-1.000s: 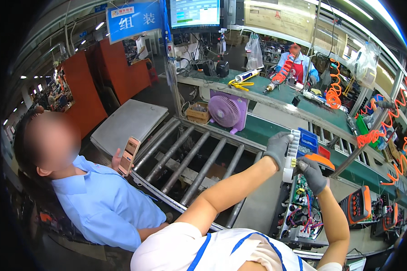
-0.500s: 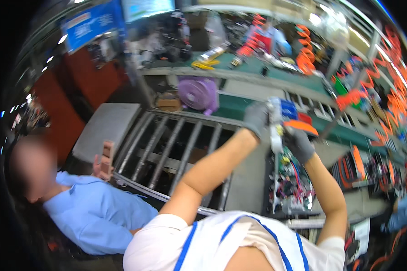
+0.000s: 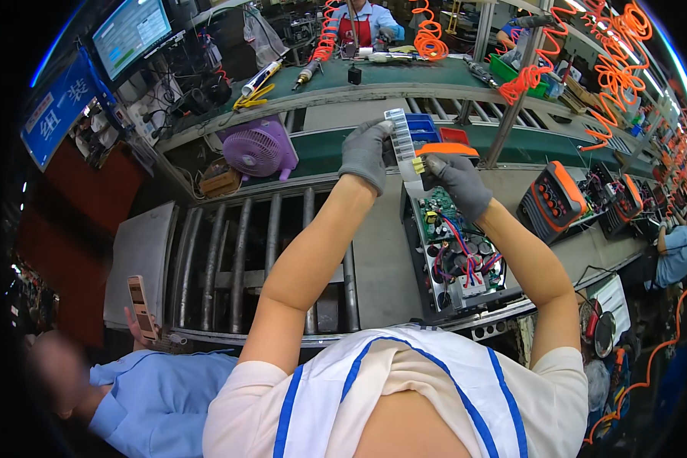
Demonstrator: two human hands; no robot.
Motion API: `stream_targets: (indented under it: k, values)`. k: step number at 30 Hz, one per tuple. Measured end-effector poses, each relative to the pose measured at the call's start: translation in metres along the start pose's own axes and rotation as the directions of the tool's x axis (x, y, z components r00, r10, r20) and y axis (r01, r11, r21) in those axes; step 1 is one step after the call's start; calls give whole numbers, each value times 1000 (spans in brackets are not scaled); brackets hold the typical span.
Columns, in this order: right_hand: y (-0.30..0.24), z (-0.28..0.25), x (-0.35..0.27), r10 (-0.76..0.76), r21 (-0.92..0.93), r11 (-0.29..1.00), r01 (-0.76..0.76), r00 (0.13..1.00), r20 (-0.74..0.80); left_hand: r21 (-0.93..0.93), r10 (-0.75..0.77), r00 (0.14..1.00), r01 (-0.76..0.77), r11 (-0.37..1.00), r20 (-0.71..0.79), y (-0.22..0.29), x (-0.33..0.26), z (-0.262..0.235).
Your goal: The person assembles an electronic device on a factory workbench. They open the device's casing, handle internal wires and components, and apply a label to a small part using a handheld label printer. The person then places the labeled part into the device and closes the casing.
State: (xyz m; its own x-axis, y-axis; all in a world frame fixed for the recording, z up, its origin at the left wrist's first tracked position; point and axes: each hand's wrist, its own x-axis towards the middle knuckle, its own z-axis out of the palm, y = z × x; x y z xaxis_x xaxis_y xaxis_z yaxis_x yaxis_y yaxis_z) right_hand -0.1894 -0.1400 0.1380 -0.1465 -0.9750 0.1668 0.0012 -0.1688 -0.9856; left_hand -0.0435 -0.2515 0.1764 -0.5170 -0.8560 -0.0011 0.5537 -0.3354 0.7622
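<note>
The left hand [image 3: 365,153], in a grey glove, has its fingers [image 3: 374,136] wrapped shut around a clear strip of small parts [image 3: 399,141], whose long axis runs up and away from the person, tilted slightly left. The right hand [image 3: 456,182], also gloved, pinches closed on a small yellow piece [image 3: 418,165] at the strip's lower end, so both hands meet there, touching the strip. Directly below them, on the grey tabletop [image 3: 378,252], lies an open black case with a green circuit board [image 3: 454,248]. A purple fan [image 3: 258,151] stands well off to the left.
</note>
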Motion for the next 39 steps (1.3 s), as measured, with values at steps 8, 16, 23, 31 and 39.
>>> stream_targets:
  k: [8,16,23,31,39]
  values:
    - [-4,-16,10,-73,47,996,79,992,-107,-3,-25,999,25,1000,28,-15,6,4]
    - [-12,-23,26,-48,21,998,52,986,-162,21,-79,995,78,997,52,-24,12,5]
    - [-7,-21,39,-38,41,998,44,988,-147,16,-127,989,126,992,80,-35,32,-13]
    - [-10,-6,38,-104,121,986,117,988,-110,-124,11,996,0,992,89,-31,13,-3]
    - [6,2,59,18,366,930,37,989,-146,-18,21,998,-23,1000,-65,-5,14,-37]
